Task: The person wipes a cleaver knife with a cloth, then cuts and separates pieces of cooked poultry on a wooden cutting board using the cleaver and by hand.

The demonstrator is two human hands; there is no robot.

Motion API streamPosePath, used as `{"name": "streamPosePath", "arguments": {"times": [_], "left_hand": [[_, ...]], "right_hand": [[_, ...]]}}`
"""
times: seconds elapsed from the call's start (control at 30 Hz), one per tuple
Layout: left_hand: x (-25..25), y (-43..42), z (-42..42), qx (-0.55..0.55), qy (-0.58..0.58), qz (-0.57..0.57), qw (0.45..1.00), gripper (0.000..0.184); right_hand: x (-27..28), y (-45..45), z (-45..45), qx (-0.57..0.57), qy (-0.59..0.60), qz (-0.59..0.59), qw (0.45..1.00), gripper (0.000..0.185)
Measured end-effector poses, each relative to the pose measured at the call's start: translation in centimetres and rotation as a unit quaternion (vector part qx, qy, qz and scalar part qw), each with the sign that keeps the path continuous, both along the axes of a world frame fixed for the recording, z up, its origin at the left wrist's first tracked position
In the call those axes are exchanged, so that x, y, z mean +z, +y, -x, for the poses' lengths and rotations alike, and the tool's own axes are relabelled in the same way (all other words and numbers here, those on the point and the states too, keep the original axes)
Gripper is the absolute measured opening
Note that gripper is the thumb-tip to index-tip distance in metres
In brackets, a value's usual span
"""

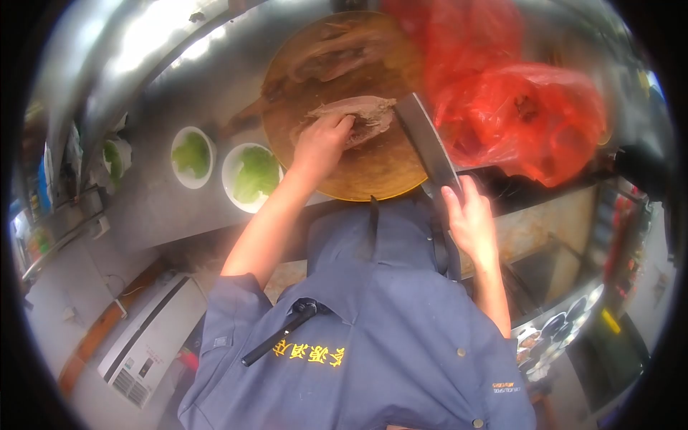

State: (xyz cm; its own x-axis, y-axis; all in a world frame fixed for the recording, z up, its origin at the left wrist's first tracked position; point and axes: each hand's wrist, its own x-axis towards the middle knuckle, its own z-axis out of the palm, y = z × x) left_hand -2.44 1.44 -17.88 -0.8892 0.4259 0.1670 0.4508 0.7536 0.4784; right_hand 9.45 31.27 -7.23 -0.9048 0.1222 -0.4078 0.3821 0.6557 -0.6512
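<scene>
On a round wooden chopping board [387, 168] lies a piece of cooked meat [369, 118]. My left hand [324, 145] rests on its left part with the fingers curled onto it. In my right hand [469, 218] is the handle of a cleaver [426, 136]. The broad blade slants up and left over the board's right side, its far end close to the right end of the meat; whether they touch I cannot tell. Another piece of meat [337, 57] lies farther back on the same board.
Left of the board stand two white bowls [227, 174] [174, 159] with green leaves, on a metal counter [147, 208]. Red plastic bags [519, 122] cover the counter at the right. A white appliance [154, 337] is at the lower left, and stacked plates [566, 322] show at the lower right.
</scene>
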Motion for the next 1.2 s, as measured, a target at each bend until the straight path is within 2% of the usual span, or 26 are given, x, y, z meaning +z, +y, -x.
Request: {"name": "streamPosePath", "arguments": {"times": [0.1, 0.23, 0.3, 0.5, 0.63, 0.7, 0.8, 0.93, 1.13, 1.2], "left_hand": [[-0.7, 0.3, 0.9, -0.02, 0.038, 0.011, 0.999, 0.031], [-1.0, 0.6, 3.7, -0.012, 0.035, 0.007, 0.999, 0.032], [-1.7, 0.6, 4.9, -0.029, -0.06, -0.027, 0.997, 0.034], [-2.4, -0.5, 9.8, -0.149, -0.166, -0.019, 0.975, 0.035], [-2.3, -0.1, 11.2, -0.184, -0.211, -0.006, 0.96, 0.034], [-2.3, 0.1, 11.5, -0.204, -0.193, 0.036, 0.959, 0.037], [-3.2, -0.7, 12.0, -0.251, -0.15, 0.039, 0.955, 0.036], [-3.7, -0.7, 12.7, -0.261, -0.146, 0.036, 0.954, 0.029], [-1.9, -1.4, 14.0, -0.259, -0.198, 0.081, 0.942, 0.024], [-1.0, -3.0, 14.4, -0.234, -0.22, 0.017, 0.947, 0.02]], "right_hand": [[-0.6, 0.2, 0.5, 0.022, 0.0, -0.016, 1.0, 0.035], [-1.3, 0.2, 1.6, 0.026, -0.001, 0.006, 1.0, 0.035], [-2.6, 0.4, 1.8, 0.042, -0.002, -0.001, 0.999, 0.036], [-3.2, -0.7, 2.1, 0.034, -0.006, 0.0, 0.999, 0.036], [-4.3, -1.3, 1.8, 0.031, 0.003, -0.019, 0.999, 0.035], [-4.3, -1.9, 1.8, 0.041, -0.057, -0.04, 0.997, 0.035], [-4.2, -2.7, 1.1, 0.034, -0.058, -0.055, 0.996, 0.036], [-3.5, -3.1, 0.2, -0.014, -0.04, -0.029, 0.999, 0.038], [-2.2, -3.9, -0.2, -0.014, -0.046, -0.031, 0.998, 0.039], [-2.0, -4.1, -0.9, -0.007, -0.055, -0.032, 0.998, 0.039]]}}
